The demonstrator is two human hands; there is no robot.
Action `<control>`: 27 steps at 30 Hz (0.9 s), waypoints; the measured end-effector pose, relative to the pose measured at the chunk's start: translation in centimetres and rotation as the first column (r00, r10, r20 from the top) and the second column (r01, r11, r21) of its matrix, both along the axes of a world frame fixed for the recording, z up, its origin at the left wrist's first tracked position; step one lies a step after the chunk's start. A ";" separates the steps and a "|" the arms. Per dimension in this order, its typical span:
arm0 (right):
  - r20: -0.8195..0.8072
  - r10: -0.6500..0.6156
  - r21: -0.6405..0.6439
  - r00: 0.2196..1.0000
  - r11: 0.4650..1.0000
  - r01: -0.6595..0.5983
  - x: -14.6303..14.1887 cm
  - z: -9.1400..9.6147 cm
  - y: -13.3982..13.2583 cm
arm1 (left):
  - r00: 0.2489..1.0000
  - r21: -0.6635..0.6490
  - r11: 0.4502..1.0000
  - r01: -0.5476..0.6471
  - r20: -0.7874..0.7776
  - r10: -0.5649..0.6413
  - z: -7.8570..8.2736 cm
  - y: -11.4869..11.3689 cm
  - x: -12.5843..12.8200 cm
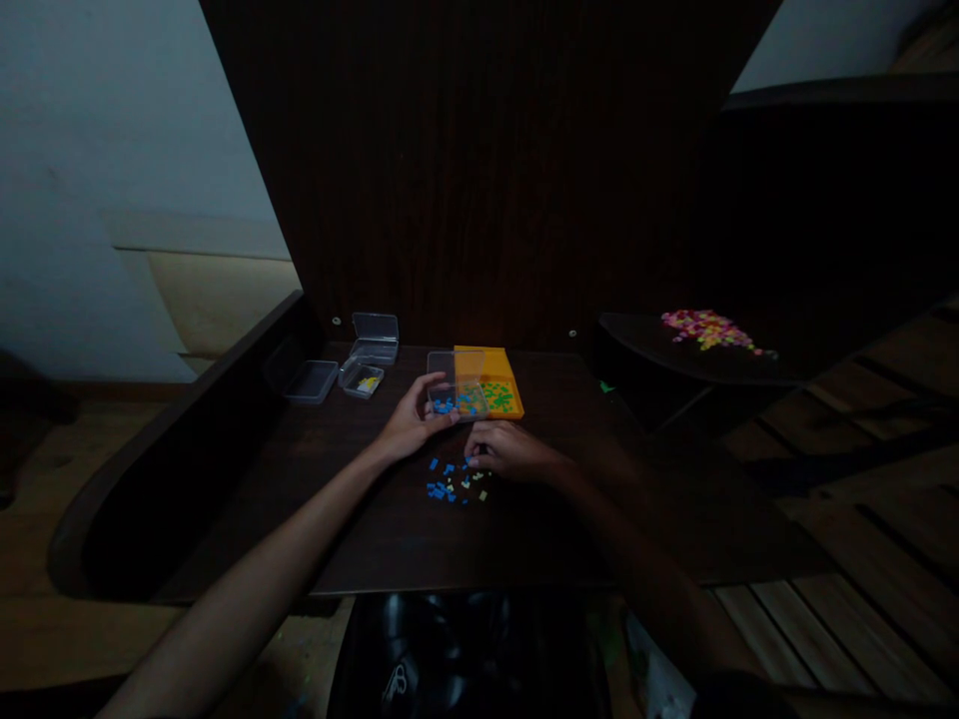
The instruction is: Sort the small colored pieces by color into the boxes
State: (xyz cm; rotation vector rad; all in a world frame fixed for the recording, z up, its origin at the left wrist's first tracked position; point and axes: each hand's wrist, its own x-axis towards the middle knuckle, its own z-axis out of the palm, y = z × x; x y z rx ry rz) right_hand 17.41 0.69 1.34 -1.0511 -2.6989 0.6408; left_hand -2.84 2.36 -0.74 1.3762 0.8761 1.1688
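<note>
My left hand (409,424) grips the near-left side of a clear plastic box (444,363) with its lid up. Small blue pieces (445,405) lie inside. This box overlaps an opened orange box (490,360) that holds small green pieces (497,396). Just in front, my right hand (507,451) is closed in a pinch, a small blue piece (469,460) showing at its fingertips. Below the fingers, loose blue pieces (439,491) and pale yellow pieces (483,495) are scattered on the dark tabletop (405,544).
At the left back stand a clear box (364,381) with yellow pieces, another clear box (311,382) and an open clear case (376,338). A heap of pink and yellow pieces (708,330) rests on a dark ledge at right. A raised dark side panel (187,439) edges the left.
</note>
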 end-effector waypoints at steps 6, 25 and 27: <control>0.004 -0.014 -0.020 1.000 1.000 0.014 -0.1 0.2 -0.3 | 1.000 -0.004 1.000 0.017 0.003 -0.017 -0.2 0.0 0.0; -0.522 -0.311 0.024 0.794 0.925 0.378 1.8 0.6 1.5 | 0.997 -0.008 0.997 0.079 0.020 -0.078 0.1 -0.8 0.6; -0.468 -0.286 0.101 0.836 0.923 0.372 1.9 0.4 1.6 | 0.996 -0.002 0.996 0.091 0.009 -0.091 0.1 -0.9 0.7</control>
